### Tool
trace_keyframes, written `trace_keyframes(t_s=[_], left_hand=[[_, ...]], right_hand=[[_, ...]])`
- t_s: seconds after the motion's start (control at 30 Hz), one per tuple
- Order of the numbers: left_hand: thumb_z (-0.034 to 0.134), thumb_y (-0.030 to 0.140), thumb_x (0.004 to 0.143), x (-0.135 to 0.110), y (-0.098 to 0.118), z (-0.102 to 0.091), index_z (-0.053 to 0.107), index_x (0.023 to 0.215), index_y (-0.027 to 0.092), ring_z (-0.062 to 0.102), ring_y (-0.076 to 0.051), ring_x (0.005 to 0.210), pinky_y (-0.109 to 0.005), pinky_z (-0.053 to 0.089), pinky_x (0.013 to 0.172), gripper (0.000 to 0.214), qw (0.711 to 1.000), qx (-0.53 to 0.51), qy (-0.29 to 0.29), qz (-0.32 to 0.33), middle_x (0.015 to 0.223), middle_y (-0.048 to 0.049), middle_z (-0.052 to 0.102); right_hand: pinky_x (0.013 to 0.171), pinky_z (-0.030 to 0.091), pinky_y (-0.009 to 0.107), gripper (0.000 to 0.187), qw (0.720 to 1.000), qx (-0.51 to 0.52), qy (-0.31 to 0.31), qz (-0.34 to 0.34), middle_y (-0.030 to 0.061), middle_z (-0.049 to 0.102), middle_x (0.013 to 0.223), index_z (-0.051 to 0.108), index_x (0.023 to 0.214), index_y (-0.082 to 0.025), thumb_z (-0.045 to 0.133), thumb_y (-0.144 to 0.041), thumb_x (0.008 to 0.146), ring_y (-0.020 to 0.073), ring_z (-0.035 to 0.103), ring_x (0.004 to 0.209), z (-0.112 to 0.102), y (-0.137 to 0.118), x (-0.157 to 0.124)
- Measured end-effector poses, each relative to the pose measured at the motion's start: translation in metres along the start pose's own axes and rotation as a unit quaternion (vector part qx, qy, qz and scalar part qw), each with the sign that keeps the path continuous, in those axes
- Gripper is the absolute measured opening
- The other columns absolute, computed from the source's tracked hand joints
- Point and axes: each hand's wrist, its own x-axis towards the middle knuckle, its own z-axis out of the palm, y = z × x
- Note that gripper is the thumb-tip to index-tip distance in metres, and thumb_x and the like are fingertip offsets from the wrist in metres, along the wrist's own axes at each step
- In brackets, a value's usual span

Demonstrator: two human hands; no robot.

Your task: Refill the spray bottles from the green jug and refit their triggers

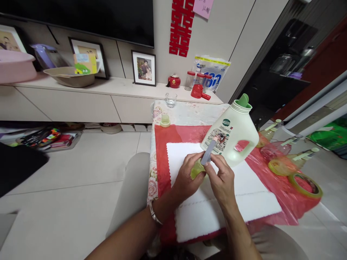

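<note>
My left hand (187,177) is closed around a small light-green cap (196,169) held over a white cloth (244,202). My right hand (222,180) pinches a slim grey blade-like tool (208,153) whose lower end meets the cap. Just behind both hands stands a pale-green detergent jug (233,133) with a green spout, tilted slightly, on the red sheet (162,151) that covers the small table.
A green lid (165,120) and a drinking glass (171,99) sit at the table's far end. Glass bottles with tags (273,150) and a green tape roll (305,184) lie on the right. A low cabinet (81,97) with photo frames, jars and basins runs behind.
</note>
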Motion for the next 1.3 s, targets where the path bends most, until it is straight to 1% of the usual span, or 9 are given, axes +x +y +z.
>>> trace_keyframes(t_s=[0.1,0.2,0.27,0.33,0.47,0.6,0.77,0.97,1.3], left_hand=[[0.063,0.011,0.085,-0.001,0.002,0.000,0.046,0.140,0.024,0.055,-0.026,0.124,-0.048,0.044,0.110,0.059,1.000,-0.009,0.006,-0.008,0.130,-0.0108,0.057],[0.063,0.016,0.088,-0.002,0.002,-0.001,0.047,0.140,0.024,0.055,-0.026,0.124,-0.048,0.045,0.110,0.055,1.000,-0.008,0.006,-0.008,0.129,-0.0106,0.057],[0.062,0.019,0.090,-0.003,0.001,-0.002,0.049,0.139,0.025,0.055,-0.027,0.123,-0.049,0.046,0.109,0.051,1.000,0.002,0.000,-0.001,0.130,-0.0108,0.057],[0.060,0.020,0.091,-0.003,-0.001,-0.002,0.049,0.140,0.025,0.055,-0.027,0.123,-0.050,0.047,0.107,0.050,1.000,0.009,-0.008,0.003,0.131,-0.0119,0.056],[0.060,0.020,0.092,-0.004,-0.003,0.000,0.048,0.141,0.025,0.057,-0.028,0.120,-0.049,0.050,0.104,0.051,1.000,0.006,-0.005,0.009,0.130,-0.0128,0.056],[0.061,0.015,0.090,-0.003,-0.002,0.001,0.049,0.140,0.026,0.057,-0.027,0.120,-0.047,0.049,0.105,0.053,1.000,-0.003,0.003,0.013,0.127,-0.0114,0.057],[0.061,0.015,0.089,-0.003,0.001,-0.001,0.049,0.140,0.026,0.055,-0.026,0.123,-0.047,0.046,0.108,0.053,1.000,-0.012,0.000,0.005,0.129,-0.0110,0.058],[0.061,0.017,0.090,-0.004,0.001,-0.002,0.047,0.142,0.025,0.053,-0.027,0.127,-0.049,0.043,0.111,0.054,1.000,-0.014,-0.004,-0.006,0.134,-0.0110,0.057],[0.061,0.016,0.089,-0.003,0.001,-0.001,0.047,0.140,0.024,0.055,-0.027,0.123,-0.048,0.045,0.108,0.054,1.000,-0.008,-0.001,-0.011,0.131,-0.0104,0.058]], right_hand=[[0.091,0.048,0.038,0.024,0.999,0.026,-0.006,0.023,0.0045,0.068,0.108,0.071,0.112,-0.025,0.061,-0.034,0.091,0.0215,0.061,0.103,0.001,0.004,-0.001],[0.095,0.047,0.040,0.024,0.996,0.075,-0.002,0.058,0.0044,0.068,0.110,0.069,0.111,-0.025,0.062,-0.036,0.092,0.0218,0.062,0.106,0.003,0.008,-0.003],[0.094,0.048,0.040,0.023,0.995,0.083,0.004,0.064,0.0048,0.067,0.112,0.068,0.110,-0.024,0.063,-0.037,0.091,0.0218,0.062,0.106,0.003,0.008,-0.003],[0.088,0.049,0.038,0.022,0.998,0.044,-0.001,0.052,0.0047,0.067,0.109,0.068,0.106,-0.023,0.065,-0.037,0.089,0.0211,0.061,0.102,0.000,0.003,0.000],[0.073,0.049,0.033,0.021,0.997,-0.070,-0.034,0.015,0.0034,0.066,0.094,0.068,0.100,-0.023,0.068,-0.035,0.084,0.0184,0.059,0.086,-0.008,-0.010,0.009],[0.064,0.045,0.029,0.017,0.994,-0.111,-0.021,-0.004,0.0013,0.060,0.082,0.069,0.095,-0.022,0.068,-0.033,0.082,0.0148,0.054,0.071,-0.006,-0.016,0.012],[0.063,0.043,0.028,0.017,0.998,-0.059,0.013,0.012,-0.0007,0.055,0.076,0.071,0.091,-0.023,0.070,-0.038,0.083,0.0138,0.051,0.070,-0.001,-0.013,0.009],[0.072,0.045,0.030,0.019,0.998,0.016,-0.015,0.066,0.0003,0.060,0.085,0.070,0.093,-0.024,0.073,-0.039,0.083,0.0156,0.055,0.079,-0.005,-0.003,0.008],[0.071,0.046,0.030,0.021,0.998,0.001,-0.013,0.056,0.0005,0.060,0.084,0.072,0.097,-0.024,0.074,-0.039,0.082,0.0156,0.055,0.079,-0.003,-0.003,0.006]])
